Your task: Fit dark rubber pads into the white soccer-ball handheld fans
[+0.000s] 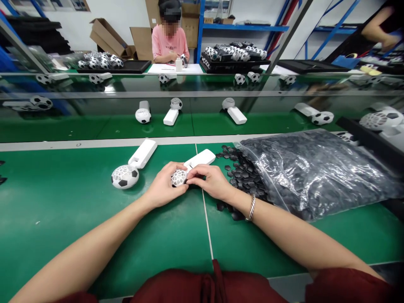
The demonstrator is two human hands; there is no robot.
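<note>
In front of me on the green worktop lies a white handheld fan (200, 158) with a football-patterned round head (179, 177). My left hand (166, 185) is closed round the left side of that head. At the head's right edge my right hand (210, 181) pinches with thumb and forefinger; a dark bit shows at the fingertips, most likely a black patch on the head, mostly hidden. A second football fan (125, 176) lies to the left of my left hand, its white handle pointing away from me. Loose black patches (248, 174) are heaped right of my right hand.
A clear plastic bag (315, 168) full of black patches lies at the right. Beyond the worktop's pale edge, several football fans (172, 111) rest on a green conveyor (202, 126). Across it a person (170, 42) in pink sits near trays (233, 63) of fans.
</note>
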